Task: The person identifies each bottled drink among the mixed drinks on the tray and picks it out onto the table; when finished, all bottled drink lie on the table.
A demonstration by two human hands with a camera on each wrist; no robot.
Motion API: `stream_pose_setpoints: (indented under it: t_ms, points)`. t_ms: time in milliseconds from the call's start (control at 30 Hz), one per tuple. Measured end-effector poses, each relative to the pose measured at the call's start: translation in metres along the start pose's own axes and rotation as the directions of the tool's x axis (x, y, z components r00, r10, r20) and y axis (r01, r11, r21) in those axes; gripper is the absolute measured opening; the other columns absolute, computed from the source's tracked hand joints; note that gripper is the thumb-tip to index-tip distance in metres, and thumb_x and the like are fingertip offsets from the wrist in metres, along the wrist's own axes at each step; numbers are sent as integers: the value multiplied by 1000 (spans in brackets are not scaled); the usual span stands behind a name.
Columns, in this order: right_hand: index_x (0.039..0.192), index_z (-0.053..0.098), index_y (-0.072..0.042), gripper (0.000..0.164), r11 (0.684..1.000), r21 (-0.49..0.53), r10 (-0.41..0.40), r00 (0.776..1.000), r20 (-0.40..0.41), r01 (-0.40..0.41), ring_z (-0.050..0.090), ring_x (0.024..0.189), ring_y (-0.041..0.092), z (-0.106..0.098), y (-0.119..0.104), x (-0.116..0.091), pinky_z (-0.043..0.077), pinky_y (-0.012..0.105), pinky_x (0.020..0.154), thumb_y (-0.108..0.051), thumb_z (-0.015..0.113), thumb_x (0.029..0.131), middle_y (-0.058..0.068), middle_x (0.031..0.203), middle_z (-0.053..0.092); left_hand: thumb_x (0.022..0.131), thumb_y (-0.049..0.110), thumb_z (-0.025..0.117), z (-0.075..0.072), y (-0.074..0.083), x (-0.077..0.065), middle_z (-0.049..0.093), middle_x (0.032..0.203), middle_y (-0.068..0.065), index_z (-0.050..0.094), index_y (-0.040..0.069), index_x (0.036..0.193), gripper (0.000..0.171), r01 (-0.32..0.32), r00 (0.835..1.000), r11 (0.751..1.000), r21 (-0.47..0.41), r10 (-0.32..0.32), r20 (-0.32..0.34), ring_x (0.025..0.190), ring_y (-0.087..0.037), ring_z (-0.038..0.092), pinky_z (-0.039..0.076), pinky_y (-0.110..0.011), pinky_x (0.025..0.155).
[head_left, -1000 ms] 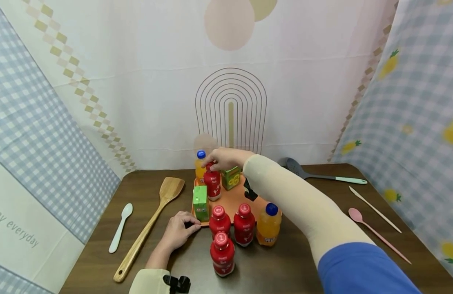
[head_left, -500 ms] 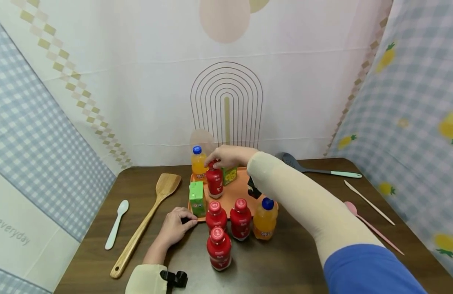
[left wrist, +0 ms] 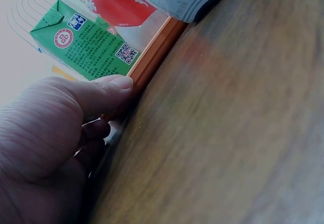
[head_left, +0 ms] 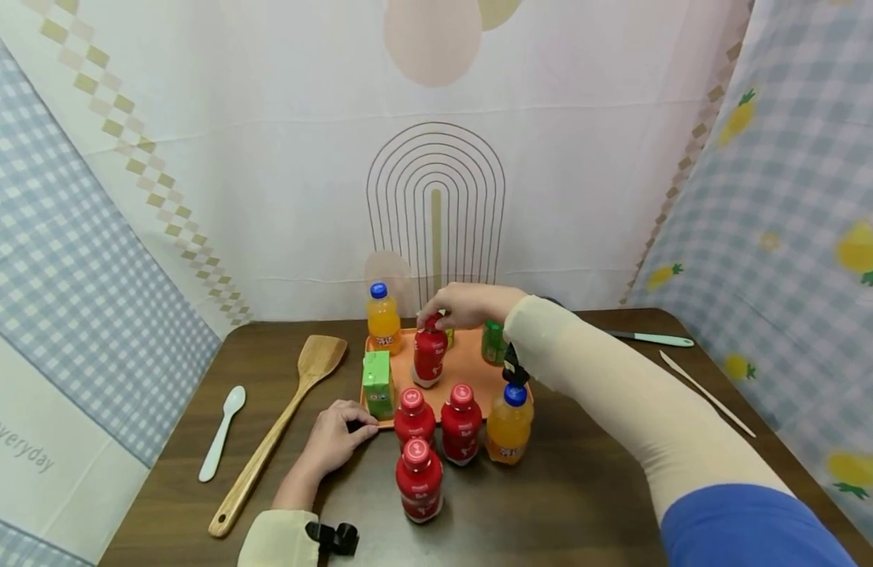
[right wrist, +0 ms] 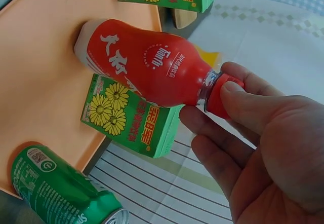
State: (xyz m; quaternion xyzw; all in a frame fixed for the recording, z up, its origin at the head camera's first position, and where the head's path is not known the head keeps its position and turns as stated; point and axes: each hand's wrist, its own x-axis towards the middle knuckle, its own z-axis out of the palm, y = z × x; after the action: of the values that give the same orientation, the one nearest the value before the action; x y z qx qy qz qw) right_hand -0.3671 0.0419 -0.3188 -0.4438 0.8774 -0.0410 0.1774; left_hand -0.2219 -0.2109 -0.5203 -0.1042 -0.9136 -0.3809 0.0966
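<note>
Right hand (head_left: 467,305) holds a red plastic drink bottle (head_left: 430,354) by its cap at an orange tray (head_left: 471,370)

A person's right thumb and index finger are clamped on the red cap, the other fingers curling apart beside the bottle's shoulder. The bottle stands within the tray's left half, leaning slightly; whether its base touches the tray is unclear. The left hand (head_left: 334,435) pinches the tray's near-left corner, thumb on top of the rim.

On the tray, one chrysanthemum drink carton (head_left: 378,386) is at the near left, another carton (right wrist: 134,115) just behind the held bottle, an orange drink bottle (head_left: 384,323) at the far left, and a green Sprite can (head_left: 493,343) towards the far right. In front of the tray are three matching red bottles (head_left: 460,425) and a second orange drink bottle (head_left: 509,429).

The step looks like placing the held bottle. Doing it well probably calls for bringing it upright, clearing the carton behind, and letting the base sit flat before releasing the cap. A firm left pinch should stop the tray sliding.
</note>
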Motion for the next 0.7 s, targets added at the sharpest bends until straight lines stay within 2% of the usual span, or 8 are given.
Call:
stream_pose_setpoints:
  t_ms: [167, 467, 567, 700]
  points:
    - [126, 65, -22, 32, 1000, 8, -2, 1000, 2, 2, 56, 98, 15, 1, 6, -4, 48, 29, 87, -11, 57, 97, -2, 123, 62, 78, 16, 80, 3, 2, -1, 62, 83, 19, 75, 24, 77, 10, 3, 1000, 1000, -8, -3, 15, 93, -13, 57, 45, -41, 86]
    - [125, 66, -15, 32, 997, 82, -6, 1000, -9, 7, 57, 77, 18, -2, 24, -20, 48, 26, 67, -6, 57, 95, 0, 107, 66, 77, 15, 81, 1, 2, 0, 62, 82, 18, 75, 23, 78, 11, -9, 1000, 1000, -3, 9, -7, 91, -12, 57, 45, -39, 85]
    - [126, 65, -13, 33, 996, 92, -10, 1000, -14, 11, 58, 75, 18, 0, 30, -28, 49, 27, 66, -6, 59, 95, 1, 106, 67, 77, 15, 81, -1, 3, 1, 62, 81, 18, 75, 23, 78, 11, -2, 1000, 1000, 0, 2, -5, 91, -12, 57, 45, -39, 85]
    - [128, 64, -16, 34, 997, 76, 4, 1000, -10, -3, 60, 82, 13, 4, 39, -42, 50, 27, 72, -10, 60, 95, 0, 113, 67, 78, 14, 81, -3, 3, 1, 63, 81, 18, 75, 23, 77, 11, 5, 1000, 1000, -3, -5, 4, 90, -12, 57, 45, -39, 85]
